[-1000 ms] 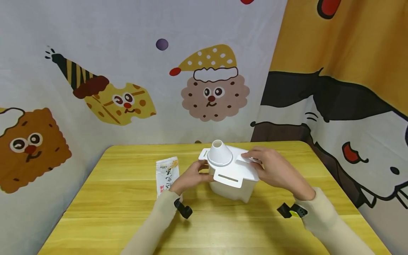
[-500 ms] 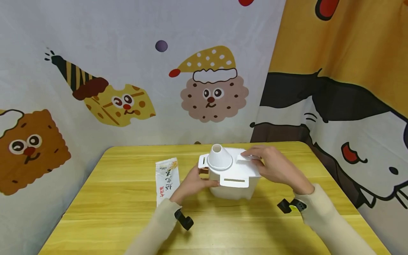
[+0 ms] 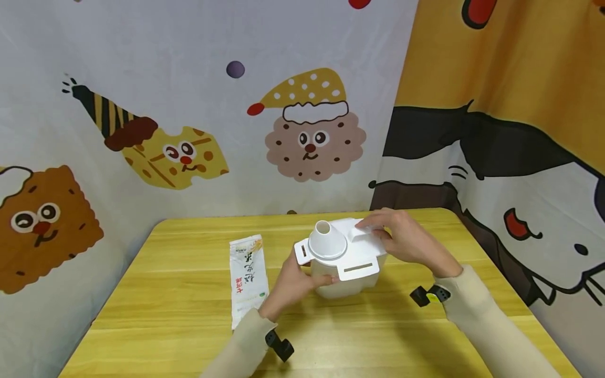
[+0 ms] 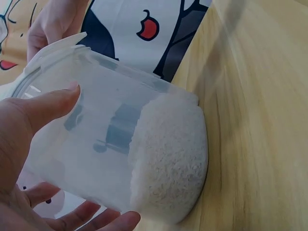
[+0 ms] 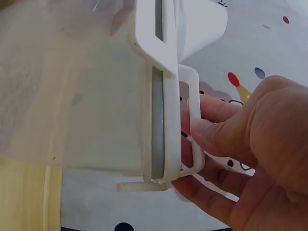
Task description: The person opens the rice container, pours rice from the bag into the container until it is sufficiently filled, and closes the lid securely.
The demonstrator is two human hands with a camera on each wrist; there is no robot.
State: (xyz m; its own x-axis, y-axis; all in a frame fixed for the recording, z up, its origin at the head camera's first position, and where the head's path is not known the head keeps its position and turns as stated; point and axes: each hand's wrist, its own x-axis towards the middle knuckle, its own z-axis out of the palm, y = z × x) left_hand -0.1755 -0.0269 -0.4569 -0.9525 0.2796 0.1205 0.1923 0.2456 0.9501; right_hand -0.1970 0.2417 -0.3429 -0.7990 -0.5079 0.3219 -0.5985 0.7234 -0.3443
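Observation:
A translucent rice storage container (image 3: 351, 287) stands on the table, with white rice (image 4: 168, 159) in its lower part. Its white lid (image 3: 348, 253) has a cone-shaped spout (image 3: 326, 239) on the left and a loop handle (image 5: 194, 96) on the right. Flap clasps stick out from the lid's left and front edges. My left hand (image 3: 294, 283) holds the body from the left, thumb on the front and fingers round the far side. With thumb and fingers my right hand (image 3: 402, 236) pinches the loop handle.
A white printed packet (image 3: 248, 278) lies on the wooden table (image 3: 160, 294), left of the container and close to my left forearm. A cartoon-printed cloth (image 3: 189, 79) hangs behind the table and along its sides.
The container has turned counterclockwise as seen from above, its front clasp swinging right. My left hand has shifted slightly right and forward around it, uncovering more of the packet. My right hand stays on the handle.

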